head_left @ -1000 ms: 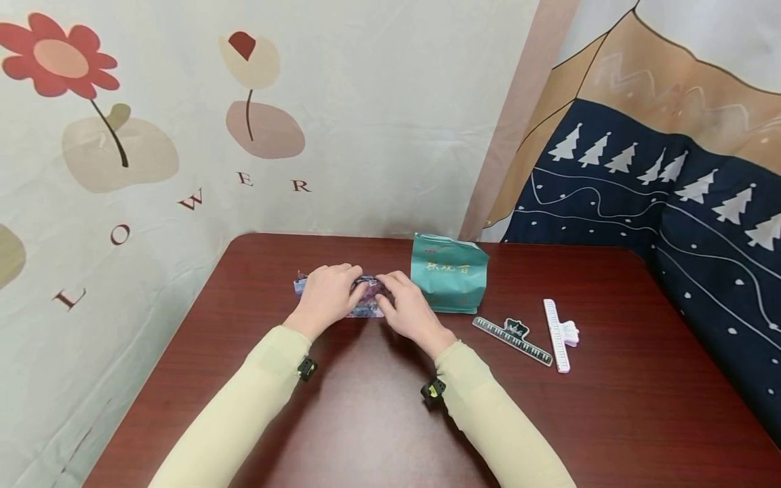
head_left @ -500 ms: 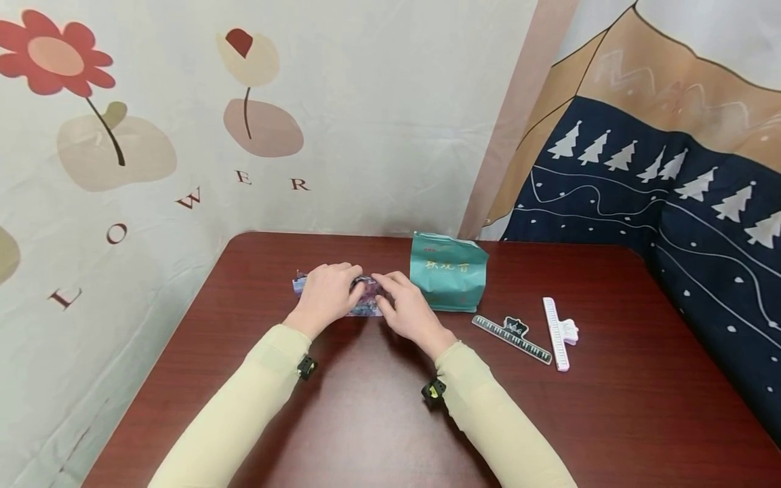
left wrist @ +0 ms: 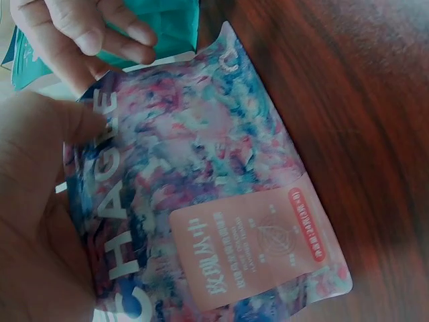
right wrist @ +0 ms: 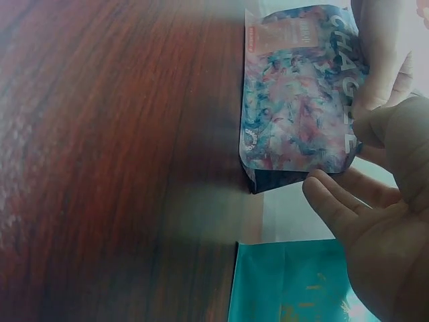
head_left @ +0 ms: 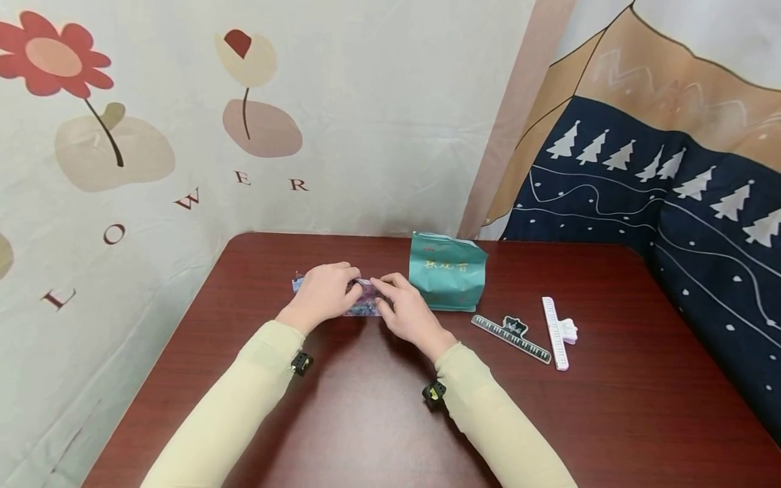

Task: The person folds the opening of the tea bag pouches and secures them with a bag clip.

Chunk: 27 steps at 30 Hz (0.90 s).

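Note:
A pouch (head_left: 364,308) with a blue, pink and purple painted pattern stands on the table between both hands. White letters run along its top and a pink label sits lower on its front (left wrist: 194,147). My left hand (head_left: 323,291) grips the pouch's upper edge, thumb in front, and covers much of its left part. At the other upper corner, my right hand (head_left: 407,308) pinches the edge, thumb on the front and fingers behind and beside it. The right wrist view shows the pouch's side fold below the right fingertips (right wrist: 315,176).
A teal bag (head_left: 448,276) stands just right of the right hand. Farther right lie a black clip (head_left: 512,338) with a piano-key bar and a white clip (head_left: 556,333) of like shape. Printed cloth (head_left: 390,135) hangs behind the table (head_left: 378,407).
The left wrist and forearm have shifted slightly left and down. More of the pouch's top edge shows between the hands. The bag and clips have stayed in place.

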Available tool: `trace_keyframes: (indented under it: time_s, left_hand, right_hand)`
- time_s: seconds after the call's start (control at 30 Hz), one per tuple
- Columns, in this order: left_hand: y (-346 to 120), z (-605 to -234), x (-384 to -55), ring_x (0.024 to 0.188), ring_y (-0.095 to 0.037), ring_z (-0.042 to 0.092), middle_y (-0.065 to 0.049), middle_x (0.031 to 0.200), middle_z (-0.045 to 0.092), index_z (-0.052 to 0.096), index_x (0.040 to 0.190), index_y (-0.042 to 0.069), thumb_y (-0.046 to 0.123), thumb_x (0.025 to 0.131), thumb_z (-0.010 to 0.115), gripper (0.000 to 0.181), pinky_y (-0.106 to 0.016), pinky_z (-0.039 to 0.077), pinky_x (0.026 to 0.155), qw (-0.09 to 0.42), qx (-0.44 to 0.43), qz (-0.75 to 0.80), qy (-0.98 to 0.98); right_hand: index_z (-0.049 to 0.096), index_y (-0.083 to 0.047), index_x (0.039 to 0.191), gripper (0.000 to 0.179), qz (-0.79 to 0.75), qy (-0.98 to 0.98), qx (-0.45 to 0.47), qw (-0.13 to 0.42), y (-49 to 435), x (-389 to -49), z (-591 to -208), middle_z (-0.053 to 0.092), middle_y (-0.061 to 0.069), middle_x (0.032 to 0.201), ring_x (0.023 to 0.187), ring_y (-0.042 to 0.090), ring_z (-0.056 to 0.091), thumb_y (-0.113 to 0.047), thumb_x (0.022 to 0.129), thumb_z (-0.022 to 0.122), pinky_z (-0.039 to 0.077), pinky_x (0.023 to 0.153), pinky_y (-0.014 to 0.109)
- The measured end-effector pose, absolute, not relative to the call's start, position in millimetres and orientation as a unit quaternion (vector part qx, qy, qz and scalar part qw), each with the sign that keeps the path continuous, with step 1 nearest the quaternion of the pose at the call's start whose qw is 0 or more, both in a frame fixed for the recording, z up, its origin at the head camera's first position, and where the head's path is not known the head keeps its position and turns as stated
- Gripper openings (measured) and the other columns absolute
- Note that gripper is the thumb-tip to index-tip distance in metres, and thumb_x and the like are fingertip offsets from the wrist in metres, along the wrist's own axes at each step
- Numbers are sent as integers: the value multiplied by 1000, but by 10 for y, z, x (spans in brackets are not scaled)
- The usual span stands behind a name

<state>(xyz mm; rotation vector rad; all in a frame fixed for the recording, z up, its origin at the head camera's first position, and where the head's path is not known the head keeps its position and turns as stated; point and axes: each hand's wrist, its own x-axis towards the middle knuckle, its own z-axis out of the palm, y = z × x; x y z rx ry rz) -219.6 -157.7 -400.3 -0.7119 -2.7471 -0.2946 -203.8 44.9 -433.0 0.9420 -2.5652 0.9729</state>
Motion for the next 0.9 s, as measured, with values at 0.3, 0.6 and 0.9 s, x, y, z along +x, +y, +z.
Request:
trace_keyframes:
  time_s: [0.3,0.6,0.9]
  left_hand:
    - [-1600,-3969,-2188,82,-25,68,-8,92,71,76,99,7,38,105,52,40,-43,55,75,102,-256,-110,-955]
    - [-1603,-3953,-2188,67,-21,61,-2,81,64,73,90,12,26,101,59,23,-41,52,65,115,-263,-106,-952]
    - [-1610,-3961,-2183,71,-26,65,-3,82,66,73,90,11,25,99,66,18,-44,54,66,125,-275,-104,-948]
  right_hand:
    - [62,-2,140,40,324,-880,323,125,445,-2030,-4360,61,16,126,104,27,65,-7,101,62,55,88,40]
    - [67,0,135,35,342,-871,326,135,438,-2060,-4377,63,15,122,100,27,66,-6,100,63,55,86,40]
    - [70,1,123,24,345,-875,313,133,376,-2125,-4352,67,15,112,102,29,67,-7,102,61,55,90,44]
